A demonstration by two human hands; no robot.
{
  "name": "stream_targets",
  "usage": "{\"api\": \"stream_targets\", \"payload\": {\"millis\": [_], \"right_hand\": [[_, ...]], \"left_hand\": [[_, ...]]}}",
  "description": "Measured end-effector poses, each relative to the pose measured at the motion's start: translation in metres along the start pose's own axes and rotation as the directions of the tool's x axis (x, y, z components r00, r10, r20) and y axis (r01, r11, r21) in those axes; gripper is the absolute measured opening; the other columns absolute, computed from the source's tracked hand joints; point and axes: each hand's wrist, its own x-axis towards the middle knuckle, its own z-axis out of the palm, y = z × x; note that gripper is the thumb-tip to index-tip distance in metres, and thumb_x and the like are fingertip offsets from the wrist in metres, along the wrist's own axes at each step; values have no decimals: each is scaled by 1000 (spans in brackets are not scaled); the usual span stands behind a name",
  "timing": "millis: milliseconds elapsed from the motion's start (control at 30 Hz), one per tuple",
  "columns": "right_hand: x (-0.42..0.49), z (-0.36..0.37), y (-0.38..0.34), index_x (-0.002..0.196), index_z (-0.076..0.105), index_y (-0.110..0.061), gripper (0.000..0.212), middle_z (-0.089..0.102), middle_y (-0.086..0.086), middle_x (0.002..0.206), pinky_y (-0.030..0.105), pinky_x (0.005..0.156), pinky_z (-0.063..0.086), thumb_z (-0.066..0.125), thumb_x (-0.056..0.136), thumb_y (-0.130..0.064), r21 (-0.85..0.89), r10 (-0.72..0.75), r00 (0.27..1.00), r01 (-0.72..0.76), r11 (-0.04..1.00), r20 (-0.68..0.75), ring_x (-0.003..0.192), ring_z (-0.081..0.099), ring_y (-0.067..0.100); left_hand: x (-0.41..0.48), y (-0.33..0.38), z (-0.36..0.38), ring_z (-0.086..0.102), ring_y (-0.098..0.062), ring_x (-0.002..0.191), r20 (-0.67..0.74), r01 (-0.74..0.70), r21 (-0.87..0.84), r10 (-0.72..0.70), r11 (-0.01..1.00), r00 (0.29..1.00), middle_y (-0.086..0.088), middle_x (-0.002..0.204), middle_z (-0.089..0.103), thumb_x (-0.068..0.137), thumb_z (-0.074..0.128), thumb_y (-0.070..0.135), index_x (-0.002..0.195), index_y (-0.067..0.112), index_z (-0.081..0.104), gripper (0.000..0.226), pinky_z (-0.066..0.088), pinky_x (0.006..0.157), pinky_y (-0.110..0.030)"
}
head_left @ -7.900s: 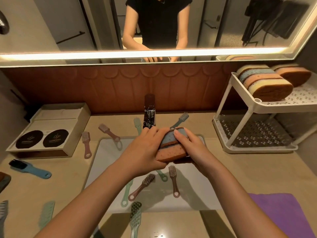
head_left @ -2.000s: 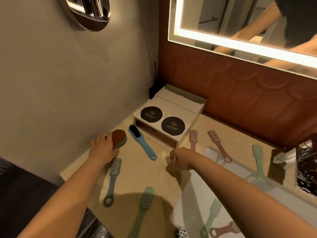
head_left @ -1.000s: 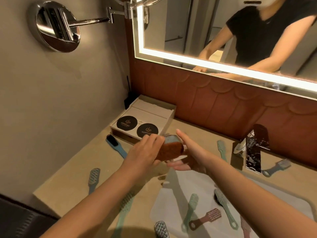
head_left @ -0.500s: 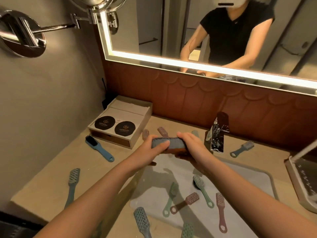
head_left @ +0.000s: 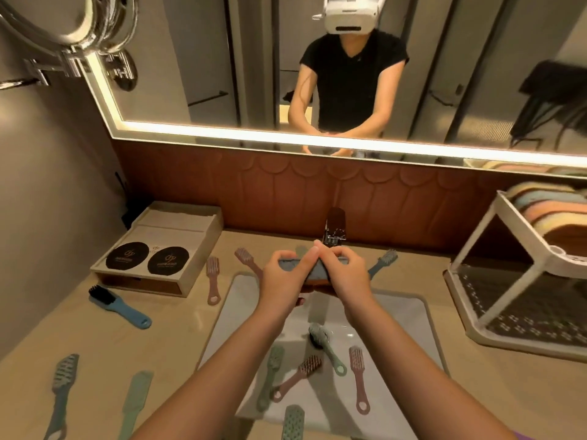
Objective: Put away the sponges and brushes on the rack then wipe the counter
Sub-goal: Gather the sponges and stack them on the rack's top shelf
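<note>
Above the white sink (head_left: 409, 315), both hands hold a blue-and-brown sponge (head_left: 314, 273). My left hand (head_left: 282, 281) grips its left end and my right hand (head_left: 346, 274) grips its right end. The white two-tier rack (head_left: 521, 249) stands at the right, with several sponges (head_left: 546, 214) stacked on its upper shelf; its lower shelf (head_left: 524, 309) holds nothing visible. Several brushes lie in the sink, among them a pink one (head_left: 359, 376) and a green one (head_left: 327, 344). More brushes lie on the counter, such as a blue one with black bristles (head_left: 119, 306).
A beige box (head_left: 158, 246) with two black discs sits at the back left. The faucet (head_left: 335, 230) stands behind my hands. A mirror spans the back wall and reflects a person. A chrome wall mirror (head_left: 79, 23) juts out at the upper left.
The view has swung right, bringing the rack further into sight. Both hands hold the sponge over the sink and have closed more tightly round it.
</note>
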Motion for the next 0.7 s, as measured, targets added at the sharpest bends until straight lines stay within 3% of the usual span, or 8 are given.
{"api": "stream_targets", "payload": {"millis": [100,233,367,433,533,600,700], "right_hand": [[4,-19,7,68,57,-11,28,60,8,67,33,52,56,66,83,-33,-20,-16,998,15,1000,-59,63,63,22],[10,-42,19,58,54,-13,33,58,11,61,44,57,50,59,83,-35,-123,-80,981,59,991,-176,66,62,37],[17,-62,30,64,52,-7,33,50,14,61,31,49,42,49,92,-25,-184,-121,969,82,980,-213,57,51,28],[20,-70,35,62,50,-7,34,46,14,61,32,55,35,45,93,-21,-253,-150,967,96,963,-206,58,45,23],[25,-85,34,55,42,-10,39,39,9,55,30,55,27,42,94,-18,-346,-167,970,98,933,-175,53,37,19],[27,-94,28,51,35,-12,44,34,5,51,31,52,21,41,94,-15,-419,-188,970,109,902,-154,50,31,17],[34,-111,19,48,34,-13,47,37,4,50,31,54,23,40,94,-14,-500,-226,963,127,857,-143,53,36,20]], "left_hand": [[2,1,20,63,-20,70,52,-40,16,39,999,998,-9,90,64,76,69,47,99,16,56,41,53,57,-30],[5,-3,50,61,-17,65,62,-150,177,141,973,988,-2,71,64,80,67,43,78,17,61,27,47,53,-24],[3,-5,78,57,-12,63,94,-212,288,193,934,977,7,63,59,87,60,36,71,17,59,25,39,49,-18],[2,-3,88,52,-10,59,125,-247,389,215,887,969,6,59,54,91,55,35,70,15,57,29,34,48,-21],[1,0,103,46,-21,55,164,-309,550,263,776,951,1,51,43,95,47,33,56,17,42,42,31,52,-29],[2,2,110,49,-27,61,196,-346,598,287,723,938,-4,55,46,95,44,31,54,17,37,44,33,56,-31],[2,11,124,53,-32,69,246,-400,648,318,648,915,-8,62,51,95,42,27,56,14,38,42,34,59,-33]]}}
